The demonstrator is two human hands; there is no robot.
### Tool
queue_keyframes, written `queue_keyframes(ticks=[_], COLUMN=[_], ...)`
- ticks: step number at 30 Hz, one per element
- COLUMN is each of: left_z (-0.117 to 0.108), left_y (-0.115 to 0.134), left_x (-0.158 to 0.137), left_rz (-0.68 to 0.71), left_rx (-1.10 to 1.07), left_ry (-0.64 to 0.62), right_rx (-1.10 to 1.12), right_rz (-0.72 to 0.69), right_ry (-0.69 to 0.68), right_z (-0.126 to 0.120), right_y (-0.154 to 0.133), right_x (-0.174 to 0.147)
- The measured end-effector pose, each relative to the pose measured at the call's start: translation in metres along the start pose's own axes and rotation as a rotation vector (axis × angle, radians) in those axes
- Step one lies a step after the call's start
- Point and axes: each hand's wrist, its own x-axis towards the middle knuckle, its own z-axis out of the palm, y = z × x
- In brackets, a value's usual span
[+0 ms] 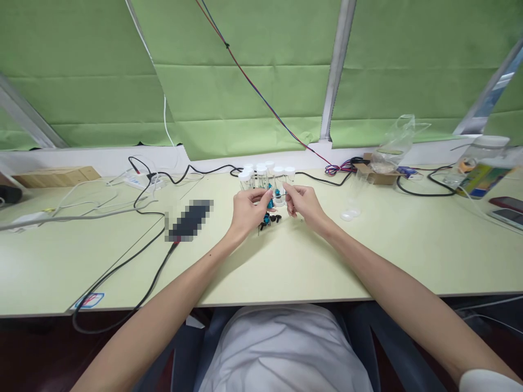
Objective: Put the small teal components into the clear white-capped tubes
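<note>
Near the middle of the table, my left hand (249, 209) and my right hand (305, 206) are held close together, each with thumb and fingers pinched. Something thin seems to run between the fingertips, too small to make out. Just behind them stands a cluster of clear tubes with white caps (261, 170), partly covered by my fingers. Small black and blue parts (273, 218) lie on the table below my left fingertips. Another bit of blue shows between my hands, in or by the tubes.
A blurred dark device (190, 220) with a cable lies left of my hands. To the right are clear round pieces (350, 214), a cardboard box (379, 177) with a plastic bag (394, 147), and phones (509, 216). Black cables (196, 170) run along the table's back.
</note>
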Motion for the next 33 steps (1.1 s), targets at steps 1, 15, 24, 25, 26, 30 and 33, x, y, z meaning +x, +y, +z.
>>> queue_keyframes(ticks=[1, 15, 24, 25, 26, 30, 33], left_z=[-0.001, -0.002, 0.003, 0.003, 0.003, 0.003, 0.003], left_y=[0.001, 0.004, 0.004, 0.004, 0.003, 0.002, 0.002], left_x=[0.001, 0.002, -0.006, -0.007, -0.007, -0.008, -0.007], left_rz=[-0.033, -0.073, 0.133, 0.167, 0.194, 0.25, 0.25], left_rx=[-0.043, -0.157, 0.07, 0.106, 0.136, 0.19, 0.186], left_ry=[0.01, 0.049, 0.018, 0.02, 0.015, 0.0, 0.008], right_rx=[-0.02, -0.14, 0.073, 0.115, 0.151, 0.257, 0.282], right_rz=[-0.045, -0.364, 0.021, 0.094, 0.159, 0.311, 0.316], right_ry=[-0.003, -0.046, -0.07, -0.075, -0.076, -0.087, -0.105], right_z=[0.0, -0.003, 0.0, 0.001, 0.001, 0.0, 0.0], right_y=[0.0, 0.004, -0.001, -0.002, -0.003, -0.006, -0.007], right_x=[0.0, -0.005, -0.002, -0.002, -0.002, -0.002, -0.002])
